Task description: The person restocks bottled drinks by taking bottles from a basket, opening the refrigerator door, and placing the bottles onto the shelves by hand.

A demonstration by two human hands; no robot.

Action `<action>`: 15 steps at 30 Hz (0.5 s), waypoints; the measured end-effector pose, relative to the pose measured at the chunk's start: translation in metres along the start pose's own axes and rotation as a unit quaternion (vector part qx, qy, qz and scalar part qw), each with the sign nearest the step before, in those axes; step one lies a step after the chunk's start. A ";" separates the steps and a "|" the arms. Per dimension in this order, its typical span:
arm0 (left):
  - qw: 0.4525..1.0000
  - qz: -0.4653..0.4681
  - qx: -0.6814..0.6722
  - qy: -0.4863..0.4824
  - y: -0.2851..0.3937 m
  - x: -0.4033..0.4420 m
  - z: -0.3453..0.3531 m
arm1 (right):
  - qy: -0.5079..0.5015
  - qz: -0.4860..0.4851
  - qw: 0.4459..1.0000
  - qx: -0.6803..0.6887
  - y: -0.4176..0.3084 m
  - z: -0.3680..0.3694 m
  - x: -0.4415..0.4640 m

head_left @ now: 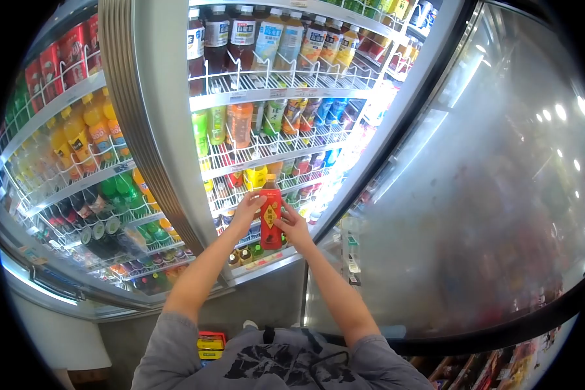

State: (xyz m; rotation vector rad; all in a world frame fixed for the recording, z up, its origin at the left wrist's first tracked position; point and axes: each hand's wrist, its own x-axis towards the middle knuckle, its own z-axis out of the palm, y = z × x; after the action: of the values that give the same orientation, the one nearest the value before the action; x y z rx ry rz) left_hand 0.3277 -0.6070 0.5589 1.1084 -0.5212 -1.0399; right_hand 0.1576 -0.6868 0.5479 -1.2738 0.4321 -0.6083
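Observation:
A drink bottle (270, 235) with a red wrap label and a yellow diamond patch is held upright in front of the open cooler. My left hand (246, 210) grips it from the left near its shoulder, fingers closed. On the other side, my right hand (295, 227) holds the bottle around its middle, thumb against the label. Just behind it are the white wire shelves (240, 170) with rows of bottles, among them a yellow bottle (255, 177) and an orange bottle (239, 125) higher up.
The fogged glass door (474, 195) stands swung out on the right. At left, a second cooler section holds several soda bottles (78, 140) and red cans (71, 49). A metal post (133, 117) divides them. Red and yellow packages (211, 344) sit low by my left side.

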 end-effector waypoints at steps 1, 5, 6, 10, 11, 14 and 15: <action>1.000 0.012 -0.006 -0.019 -0.006 -0.003 -0.002 | 0.009 -0.002 1.000 0.003 0.002 0.000 -0.003; 0.996 0.024 0.020 -0.081 -0.035 -0.020 -0.016 | 0.063 0.052 0.997 0.008 -0.002 0.010 -0.023; 0.994 0.020 0.047 -0.101 -0.037 -0.028 -0.019 | 0.059 0.058 0.997 0.006 0.003 0.010 -0.025; 0.995 -0.005 0.008 -0.096 -0.058 -0.055 -0.025 | 0.066 0.061 0.995 0.043 0.021 0.008 -0.037; 0.996 -0.004 0.004 -0.088 -0.064 -0.060 -0.027 | 0.061 0.052 0.996 0.041 0.024 0.008 -0.041; 0.997 0.012 0.013 -0.071 -0.063 -0.078 -0.020 | 0.037 0.044 0.998 0.026 0.024 0.007 -0.050; 0.998 0.018 0.014 -0.063 -0.065 -0.083 -0.017 | 0.039 0.044 0.998 0.028 0.025 0.006 -0.053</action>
State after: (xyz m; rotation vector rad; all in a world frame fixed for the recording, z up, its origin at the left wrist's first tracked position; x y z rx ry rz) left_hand 0.2765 -0.5311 0.5042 1.0584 -0.6555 -1.0784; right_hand 0.1253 -0.6445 0.5236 -1.1739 0.5305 -0.5935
